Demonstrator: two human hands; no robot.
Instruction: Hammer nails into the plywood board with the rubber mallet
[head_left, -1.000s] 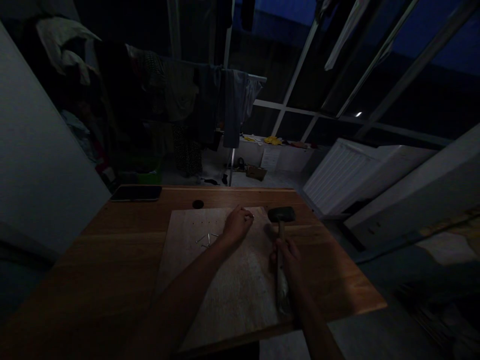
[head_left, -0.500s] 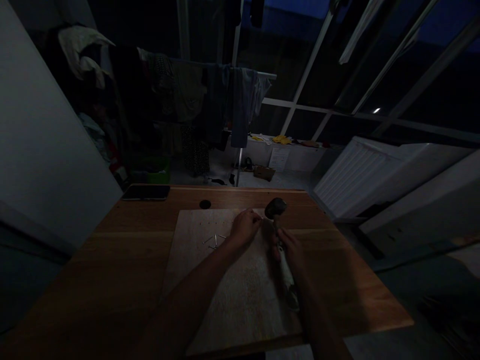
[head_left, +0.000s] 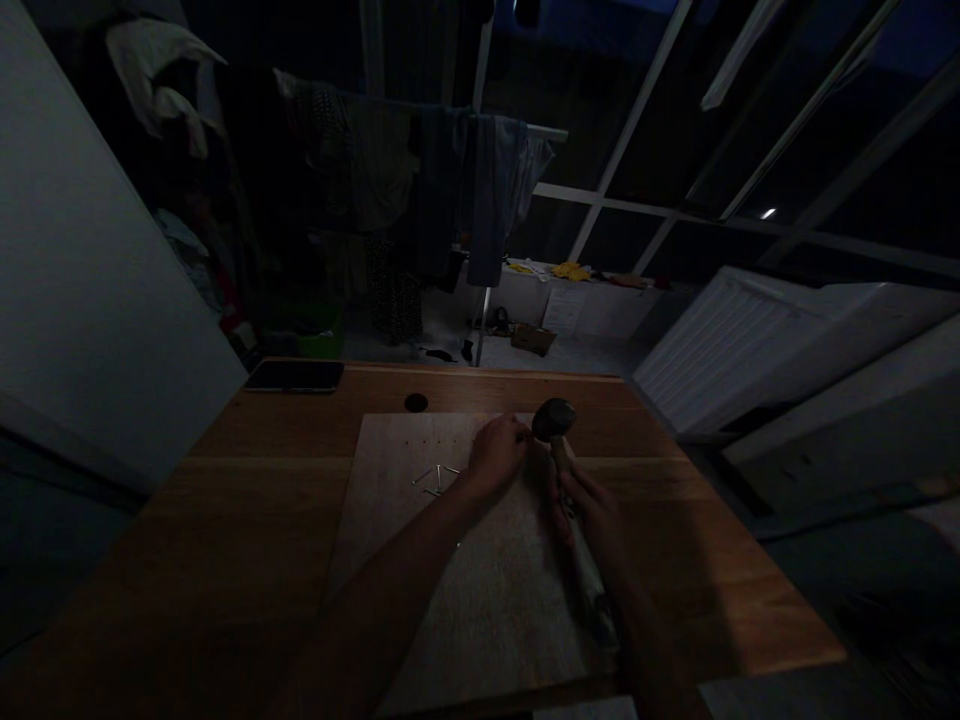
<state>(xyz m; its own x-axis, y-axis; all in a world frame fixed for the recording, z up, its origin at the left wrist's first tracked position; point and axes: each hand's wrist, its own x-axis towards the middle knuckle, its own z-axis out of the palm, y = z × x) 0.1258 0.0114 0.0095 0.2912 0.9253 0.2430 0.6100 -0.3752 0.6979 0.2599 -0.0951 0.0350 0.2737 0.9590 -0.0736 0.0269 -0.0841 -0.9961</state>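
A pale wooden board (head_left: pixel 495 600) lies on the wooden table. Near its far edge my left hand (head_left: pixel 499 452) is closed in a pinch on what looks like a nail, mostly hidden by the fingers and the dark. My right hand (head_left: pixel 589 505) is wrapped around the handle of a hammer (head_left: pixel 555 418), its dark head close beside my left fingertips. Several loose nails (head_left: pixel 439 478) lie on the board left of my left hand. A row of small dark marks (head_left: pixel 424 442) runs along the board's far left part.
A phone (head_left: pixel 295 376) lies at the table's (head_left: pixel 247 510) far left corner. A dark round hole (head_left: pixel 416 402) sits behind the board. Hanging clothes (head_left: pixel 491 200), a green bin (head_left: pixel 319 335) and a white ribbed panel (head_left: pixel 712 335) stand beyond the table. The room is dim.
The view has shifted slightly. The hammer head remains near my left fingertips, with its handle tilted a little differently. My left hand keeps its pinch at the same spot on the board.
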